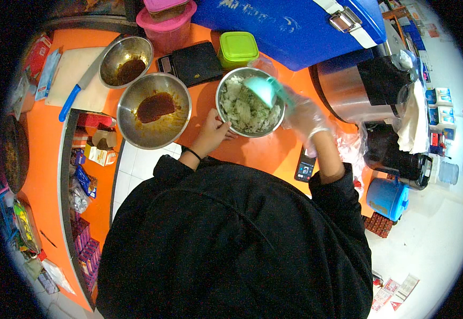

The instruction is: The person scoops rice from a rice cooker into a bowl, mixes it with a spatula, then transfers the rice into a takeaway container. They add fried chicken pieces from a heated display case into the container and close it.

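Rice with greenish flecks [244, 112] fills a steel mixing bowl [218, 94] in front of me. My bare left hand [213, 131] grips the near left side of that bowl, thumb and fingers at its rim. A clear plastic glove covers my right hand [305, 118], which is closed around the handle of a mint-green rice paddle [262, 90]. The paddle's blade is over the rice at the bowl's far right; whether it touches the rice I cannot tell. Left of the bowl, a wider steel bowl [175, 135] contains a dark reddish-brown paste [156, 107].
A smaller steel bowl [145, 49] and a blue-handled knife [71, 101] lie near a cutting board [90, 98]. Behind stand a black kitchen scale [197, 64], a green lidded container [239, 47] and a blue cooler box [290, 26]. A phone [305, 166] and a steel cooker [343, 85] are at right.
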A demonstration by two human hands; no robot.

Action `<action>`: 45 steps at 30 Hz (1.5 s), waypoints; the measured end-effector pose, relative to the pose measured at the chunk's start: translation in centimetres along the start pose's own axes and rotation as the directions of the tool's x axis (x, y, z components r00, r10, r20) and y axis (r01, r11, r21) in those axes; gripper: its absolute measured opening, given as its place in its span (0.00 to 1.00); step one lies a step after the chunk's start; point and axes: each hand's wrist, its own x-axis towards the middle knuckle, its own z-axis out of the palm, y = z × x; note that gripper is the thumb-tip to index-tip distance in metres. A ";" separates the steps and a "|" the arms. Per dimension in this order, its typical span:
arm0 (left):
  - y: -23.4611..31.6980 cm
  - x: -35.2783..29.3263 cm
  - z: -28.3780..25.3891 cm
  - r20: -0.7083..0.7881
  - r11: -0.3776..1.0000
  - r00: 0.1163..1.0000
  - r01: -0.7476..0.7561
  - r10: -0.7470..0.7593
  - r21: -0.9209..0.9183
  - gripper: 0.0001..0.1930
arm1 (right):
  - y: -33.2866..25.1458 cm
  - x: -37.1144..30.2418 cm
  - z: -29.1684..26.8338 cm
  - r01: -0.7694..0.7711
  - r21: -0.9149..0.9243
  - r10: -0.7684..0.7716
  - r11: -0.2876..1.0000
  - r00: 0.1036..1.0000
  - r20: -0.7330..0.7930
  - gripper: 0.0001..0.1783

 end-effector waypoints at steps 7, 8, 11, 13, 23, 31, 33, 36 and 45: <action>0.3 0.1 -0.2 -0.015 1.000 1.000 0.001 -0.001 -0.017 0.11 | -1.9 -1.2 0.1 0.314 -0.243 -0.289 0.918 0.948 0.133 0.33; 0.3 0.1 -0.2 -0.022 0.999 0.999 -0.040 0.040 0.003 0.11 | -1.8 -1.4 0.4 0.301 -0.346 -0.310 0.889 0.950 0.029 0.30; 0.3 0.3 -0.1 0.001 0.999 0.999 -0.043 0.043 -0.011 0.11 | 0.4 -0.9 1.3 0.132 -0.745 -0.145 0.654 0.988 0.049 0.18; 0.3 0.3 0.4 0.009 0.997 0.997 -0.076 0.076 0.014 0.10 | 2.0 -0.1 1.8 0.075 -0.494 -0.042 0.866 0.996 0.078 0.15; 1.1 -0.4 1.8 0.018 0.999 0.999 -0.045 0.045 -0.004 0.10 | 3.6 -2.6 4.5 -0.016 0.023 0.004 1.000 0.888 0.460 0.16; 1.2 -0.6 2.7 0.087 0.996 0.992 -0.089 0.087 0.010 0.11 | 1.9 -5.6 6.1 -0.668 0.732 -0.042 0.137 0.734 0.678 0.12; 0.8 -0.4 2.0 0.060 0.998 0.997 -0.051 0.049 0.023 0.12 | 1.3 -6.2 5.3 -0.604 0.723 0.153 0.336 0.792 0.591 0.14; 0.0 -0.1 0.9 0.023 0.999 0.999 0.032 -0.032 0.005 0.12 | 0.5 -6.7 3.3 -0.287 0.643 0.216 0.710 0.958 0.189 0.21; 0.0 -0.3 -0.5 0.066 0.998 0.998 0.029 -0.025 -0.060 0.12 | -1.0 -2.5 3.0 -0.033 -0.138 -0.018 0.990 0.936 -0.353 0.26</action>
